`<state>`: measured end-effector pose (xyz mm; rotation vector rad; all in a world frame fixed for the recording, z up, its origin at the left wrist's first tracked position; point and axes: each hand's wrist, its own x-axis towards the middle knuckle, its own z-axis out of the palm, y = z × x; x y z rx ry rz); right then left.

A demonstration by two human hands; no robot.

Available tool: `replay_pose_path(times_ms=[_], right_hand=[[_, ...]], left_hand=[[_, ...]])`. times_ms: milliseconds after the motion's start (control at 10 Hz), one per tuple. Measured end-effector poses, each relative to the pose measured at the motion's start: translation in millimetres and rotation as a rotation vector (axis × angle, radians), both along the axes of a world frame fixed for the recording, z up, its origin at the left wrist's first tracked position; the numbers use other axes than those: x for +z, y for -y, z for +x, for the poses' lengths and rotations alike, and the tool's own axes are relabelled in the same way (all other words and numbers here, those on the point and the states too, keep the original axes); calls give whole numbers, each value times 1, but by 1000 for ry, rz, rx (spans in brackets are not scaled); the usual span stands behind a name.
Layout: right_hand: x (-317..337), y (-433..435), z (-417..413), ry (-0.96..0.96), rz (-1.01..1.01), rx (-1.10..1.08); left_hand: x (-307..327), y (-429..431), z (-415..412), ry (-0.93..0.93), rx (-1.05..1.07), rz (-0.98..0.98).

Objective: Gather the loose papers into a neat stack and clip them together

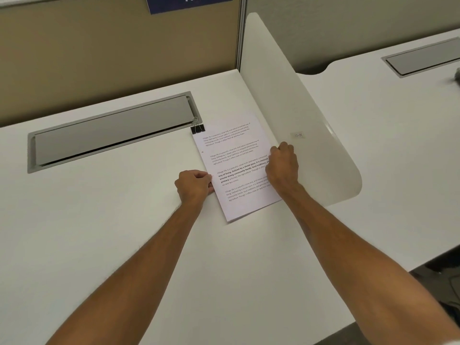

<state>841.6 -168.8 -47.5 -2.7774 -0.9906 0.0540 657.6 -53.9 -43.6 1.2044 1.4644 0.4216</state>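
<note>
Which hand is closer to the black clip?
Left, narrowly. The left hand grips the papers' left edge, below the clip. The right hand rests on their right edge, farther across.

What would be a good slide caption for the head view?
Both hands square a paper stack already clipped by a binder clip.

Desk [104,232]: bare across lower left of frame. Centre right blocked by white divider [298,120]; upper left bounded by wall panel [99,58]; recessed grey cable tray [112,135] noted.
</note>
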Motion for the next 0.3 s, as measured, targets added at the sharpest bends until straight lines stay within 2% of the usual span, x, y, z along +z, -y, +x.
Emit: replay_pose_path(times_ms=[100,300], right_hand=[[2,2,-1,5,-4,17],[13,12,-12,41,94,113]], left_hand=[[5,-1,-4,-10,-16,50],[23,8,-27,-243,-267,496]])
